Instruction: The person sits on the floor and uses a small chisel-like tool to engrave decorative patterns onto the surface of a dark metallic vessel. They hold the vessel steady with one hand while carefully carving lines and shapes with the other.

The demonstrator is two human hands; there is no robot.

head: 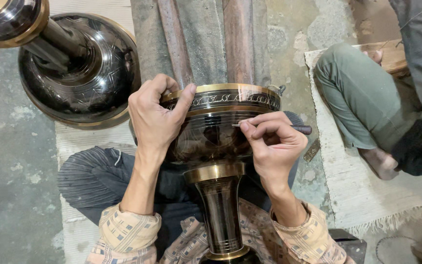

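while the left hand [155, 115] grips the black brass-banded vase [216, 142] by its rim, the right hand [272, 142] pinches what seems an engraving tool [299, 129] against its side.

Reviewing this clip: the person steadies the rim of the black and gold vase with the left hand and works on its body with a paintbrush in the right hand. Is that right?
Not quite. The head view shows the right hand holding a thin pointed metal tool, not a paintbrush, against the black and gold vase. The rest holds: the left hand grips the vase's rim.
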